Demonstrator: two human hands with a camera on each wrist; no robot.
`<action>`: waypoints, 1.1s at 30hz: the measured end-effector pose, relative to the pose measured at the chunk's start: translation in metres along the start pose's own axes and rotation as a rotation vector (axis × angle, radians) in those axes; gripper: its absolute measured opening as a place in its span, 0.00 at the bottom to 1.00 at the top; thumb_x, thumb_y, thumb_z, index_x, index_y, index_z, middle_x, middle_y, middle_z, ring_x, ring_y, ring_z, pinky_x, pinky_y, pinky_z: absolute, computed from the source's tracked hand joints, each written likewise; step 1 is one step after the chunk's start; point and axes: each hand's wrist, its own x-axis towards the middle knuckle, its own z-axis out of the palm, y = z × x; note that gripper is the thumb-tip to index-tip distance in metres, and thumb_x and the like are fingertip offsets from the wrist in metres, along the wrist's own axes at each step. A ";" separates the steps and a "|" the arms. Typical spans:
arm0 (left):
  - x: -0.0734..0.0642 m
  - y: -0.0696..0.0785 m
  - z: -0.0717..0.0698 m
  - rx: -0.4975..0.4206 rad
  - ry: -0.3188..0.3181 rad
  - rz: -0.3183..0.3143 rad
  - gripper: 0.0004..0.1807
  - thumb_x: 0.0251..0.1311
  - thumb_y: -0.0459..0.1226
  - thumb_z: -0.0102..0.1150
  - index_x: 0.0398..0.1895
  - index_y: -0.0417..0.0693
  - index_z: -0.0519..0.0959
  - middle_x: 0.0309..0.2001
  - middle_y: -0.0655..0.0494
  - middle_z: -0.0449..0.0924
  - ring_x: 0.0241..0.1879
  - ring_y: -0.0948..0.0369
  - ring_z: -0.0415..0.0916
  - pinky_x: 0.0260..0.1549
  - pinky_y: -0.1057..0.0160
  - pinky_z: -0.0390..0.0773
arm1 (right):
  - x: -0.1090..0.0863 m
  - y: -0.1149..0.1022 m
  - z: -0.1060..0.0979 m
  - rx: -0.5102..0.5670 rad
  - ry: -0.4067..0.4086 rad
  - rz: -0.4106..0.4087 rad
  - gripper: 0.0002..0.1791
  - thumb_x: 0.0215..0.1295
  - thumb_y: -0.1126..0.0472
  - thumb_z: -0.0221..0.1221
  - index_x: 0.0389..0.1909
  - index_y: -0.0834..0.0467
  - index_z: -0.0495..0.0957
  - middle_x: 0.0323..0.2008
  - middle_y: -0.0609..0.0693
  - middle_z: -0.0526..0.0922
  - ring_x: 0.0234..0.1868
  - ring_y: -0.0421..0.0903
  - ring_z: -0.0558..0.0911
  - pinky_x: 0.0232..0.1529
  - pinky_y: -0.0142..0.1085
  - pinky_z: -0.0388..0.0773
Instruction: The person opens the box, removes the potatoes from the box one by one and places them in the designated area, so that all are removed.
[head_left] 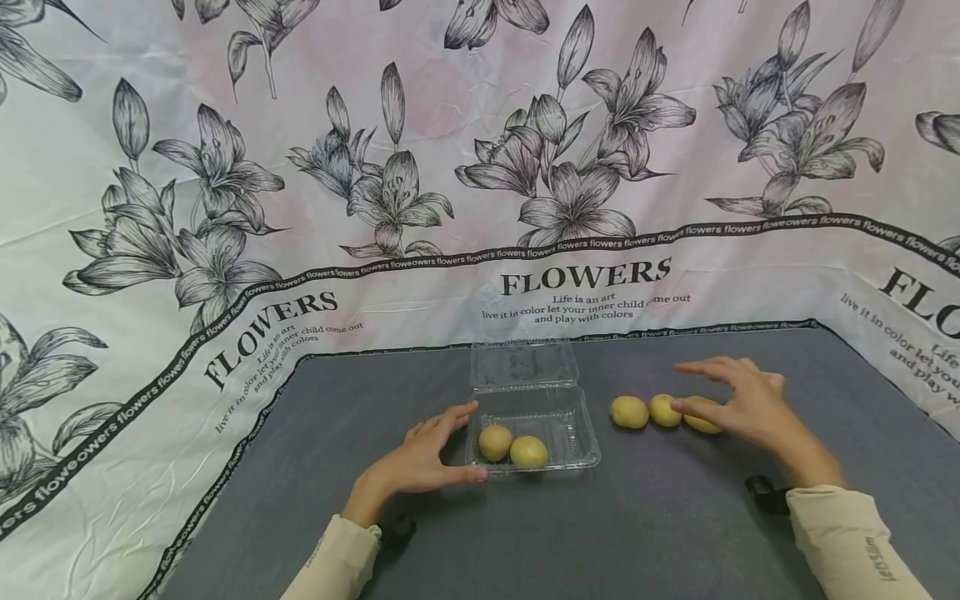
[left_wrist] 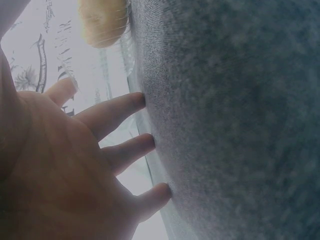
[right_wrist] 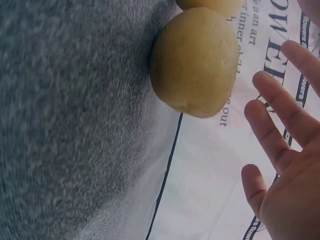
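A clear plastic clamshell box (head_left: 573, 429) stands on the table with its lid (head_left: 525, 365) tipped back. Two yellow potatoes lie inside, a left one (head_left: 495, 442) and a right one (head_left: 528, 452). My left hand (head_left: 423, 457) is at the box's left side, thumb by the front corner and fingers spread along the side; in the left wrist view its fingertips (left_wrist: 162, 191) meet the table. To the right, three potatoes sit in a row: left (head_left: 628, 412), middle (head_left: 664, 410) and right (head_left: 702, 415). Over the right one hovers my right hand (head_left: 750, 406), fingers extended, partly covering it.
A grey cloth covers the table (head_left: 637, 517). Behind it and at both sides hangs a white curtain (head_left: 420, 308) printed with flowers and lettering. A dark strap (head_left: 767, 495) shows at the right wrist.
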 end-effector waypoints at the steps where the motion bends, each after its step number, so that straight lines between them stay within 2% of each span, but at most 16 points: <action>1: 0.000 0.000 0.000 0.001 -0.002 0.000 0.54 0.57 0.65 0.65 0.82 0.66 0.50 0.78 0.52 0.62 0.80 0.46 0.51 0.72 0.29 0.45 | 0.000 -0.001 0.001 0.003 0.014 -0.012 0.31 0.53 0.46 0.76 0.57 0.54 0.84 0.55 0.61 0.82 0.52 0.58 0.72 0.42 0.54 0.50; 7: 0.000 -0.001 0.001 0.004 -0.004 -0.004 0.54 0.57 0.65 0.65 0.82 0.67 0.49 0.78 0.52 0.62 0.80 0.46 0.51 0.72 0.29 0.46 | 0.002 -0.010 0.007 0.043 0.072 -0.087 0.30 0.50 0.51 0.78 0.55 0.55 0.85 0.51 0.58 0.85 0.51 0.55 0.72 0.43 0.51 0.50; 13: 0.001 -0.001 0.000 0.006 -0.002 -0.006 0.54 0.57 0.65 0.65 0.82 0.66 0.50 0.78 0.53 0.62 0.80 0.46 0.51 0.72 0.29 0.46 | 0.005 -0.018 0.012 0.036 0.069 -0.117 0.30 0.50 0.49 0.78 0.55 0.52 0.85 0.51 0.57 0.85 0.50 0.53 0.72 0.42 0.48 0.50; 22: 0.000 0.000 0.000 0.008 0.001 -0.005 0.54 0.57 0.65 0.66 0.82 0.65 0.50 0.78 0.52 0.62 0.80 0.46 0.51 0.72 0.29 0.45 | 0.008 -0.028 0.024 0.046 0.094 -0.206 0.29 0.45 0.53 0.80 0.52 0.51 0.86 0.46 0.53 0.88 0.44 0.49 0.75 0.40 0.44 0.51; 33: 0.000 0.001 -0.001 0.010 0.004 -0.006 0.54 0.57 0.65 0.66 0.82 0.65 0.50 0.78 0.52 0.62 0.80 0.46 0.51 0.72 0.29 0.45 | 0.007 -0.043 0.034 0.048 0.052 -0.237 0.28 0.46 0.51 0.80 0.52 0.48 0.86 0.45 0.48 0.89 0.43 0.43 0.74 0.43 0.42 0.52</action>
